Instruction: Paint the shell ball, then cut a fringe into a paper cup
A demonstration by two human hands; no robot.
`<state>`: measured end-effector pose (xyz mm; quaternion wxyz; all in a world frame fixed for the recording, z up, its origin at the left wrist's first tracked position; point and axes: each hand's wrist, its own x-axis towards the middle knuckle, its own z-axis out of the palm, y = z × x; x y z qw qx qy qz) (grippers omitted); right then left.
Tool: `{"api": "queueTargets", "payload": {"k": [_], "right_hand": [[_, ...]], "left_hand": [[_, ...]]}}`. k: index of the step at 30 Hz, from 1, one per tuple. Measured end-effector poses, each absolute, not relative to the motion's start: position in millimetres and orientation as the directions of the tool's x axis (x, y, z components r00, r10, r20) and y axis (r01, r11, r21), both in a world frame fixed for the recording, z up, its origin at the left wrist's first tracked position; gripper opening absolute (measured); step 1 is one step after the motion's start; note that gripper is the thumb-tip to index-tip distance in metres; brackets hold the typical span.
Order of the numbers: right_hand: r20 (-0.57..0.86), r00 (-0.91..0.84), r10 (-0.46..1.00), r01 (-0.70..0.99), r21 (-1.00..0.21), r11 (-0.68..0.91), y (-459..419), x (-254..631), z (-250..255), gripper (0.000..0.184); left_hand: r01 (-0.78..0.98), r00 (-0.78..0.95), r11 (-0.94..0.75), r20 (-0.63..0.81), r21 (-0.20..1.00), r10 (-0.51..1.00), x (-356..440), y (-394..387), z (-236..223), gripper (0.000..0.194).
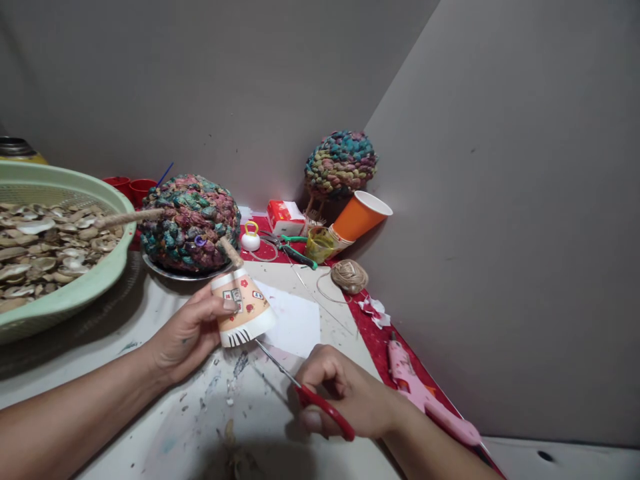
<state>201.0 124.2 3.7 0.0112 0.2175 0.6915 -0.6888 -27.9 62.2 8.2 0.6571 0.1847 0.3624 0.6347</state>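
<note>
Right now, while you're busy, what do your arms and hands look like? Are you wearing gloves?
No gloves! My left hand and right hand are both bare. No sleeve shows on my left forearm or right forearm, and I can't see a watch or bracelet. No rings show on the fingers in view, either.

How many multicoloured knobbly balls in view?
2. One ball sits on a metal dish, between the green basket and the patterned cup; the other is farther back, above the orange cup. Any behind the basket would be hidden.
</note>
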Motion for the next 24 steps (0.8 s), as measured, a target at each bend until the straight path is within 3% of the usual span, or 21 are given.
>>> {"api": "queueTargets", "payload": {"k": [13, 24], "right_hand": [[-0.316, -0.905, 0.285, 0.322, -0.946, -0.03, 123.9, 197.7, 3.5, 0.059], [-0.304, -0.904, 0.299, 0.298, -0.952, -0.067, 122.1, 195.9, 3.7, 0.059]], "left_hand": [[-0.706, -0.023, 0.152, -0.237, 0.692, 0.971, -25.0, 61.2, 9.7, 0.053], [-0.706, -0.038, 0.13, -0.221, 0.697, 0.975, -23.4, 58.7, 8.6, 0.05]]}}
